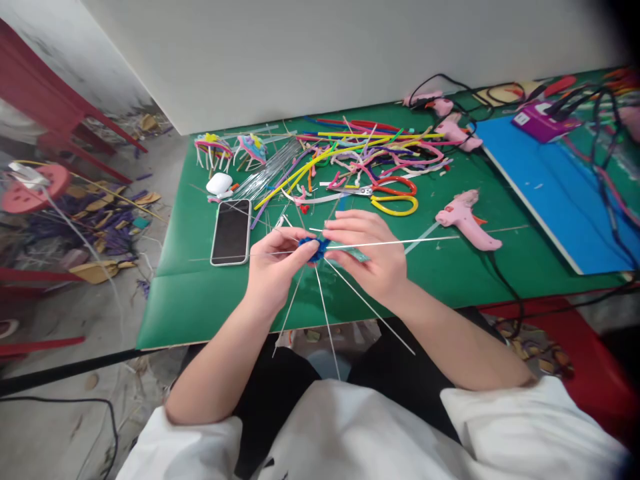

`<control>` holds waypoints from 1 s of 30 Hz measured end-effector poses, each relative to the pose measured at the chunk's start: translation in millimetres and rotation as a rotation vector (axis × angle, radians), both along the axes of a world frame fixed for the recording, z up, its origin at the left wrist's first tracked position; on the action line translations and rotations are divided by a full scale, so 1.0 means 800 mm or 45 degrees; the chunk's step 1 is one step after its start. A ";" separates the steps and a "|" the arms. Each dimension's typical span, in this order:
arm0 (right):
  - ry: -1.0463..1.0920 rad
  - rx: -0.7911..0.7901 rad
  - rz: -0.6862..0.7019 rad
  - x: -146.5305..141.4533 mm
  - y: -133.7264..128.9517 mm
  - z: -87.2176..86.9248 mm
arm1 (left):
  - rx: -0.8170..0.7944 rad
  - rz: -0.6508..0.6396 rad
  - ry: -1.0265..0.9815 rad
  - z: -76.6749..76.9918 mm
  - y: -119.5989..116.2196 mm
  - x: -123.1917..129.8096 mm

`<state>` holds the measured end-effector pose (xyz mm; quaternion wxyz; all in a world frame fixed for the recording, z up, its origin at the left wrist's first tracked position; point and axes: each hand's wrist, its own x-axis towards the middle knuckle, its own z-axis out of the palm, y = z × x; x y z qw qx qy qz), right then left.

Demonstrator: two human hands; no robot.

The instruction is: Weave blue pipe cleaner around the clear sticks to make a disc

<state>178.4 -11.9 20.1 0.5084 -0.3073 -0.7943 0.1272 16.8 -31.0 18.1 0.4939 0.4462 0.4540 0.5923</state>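
Left hand [274,267] and right hand [375,260] pinch a small, fuzzy blue piece [317,249] with thin, silvery radiating rods [327,319] above the green rectangular surface [185,300].

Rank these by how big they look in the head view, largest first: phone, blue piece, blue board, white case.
1. Blue board
2. Phone
3. White case and blue piece: unranked; they look alike, and the blue piece is partly hidden.
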 end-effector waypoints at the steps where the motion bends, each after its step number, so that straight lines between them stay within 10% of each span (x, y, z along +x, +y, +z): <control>1: 0.005 -0.004 -0.007 -0.002 -0.001 -0.002 | 0.001 0.005 0.009 0.000 -0.002 0.002; 20: 0.322 -0.425 0.136 -0.010 -0.022 0.011 | 0.346 0.446 0.316 0.014 -0.033 0.026; 30: 0.484 -0.818 0.024 -0.003 0.000 0.005 | -0.061 -0.056 0.124 0.012 -0.018 0.010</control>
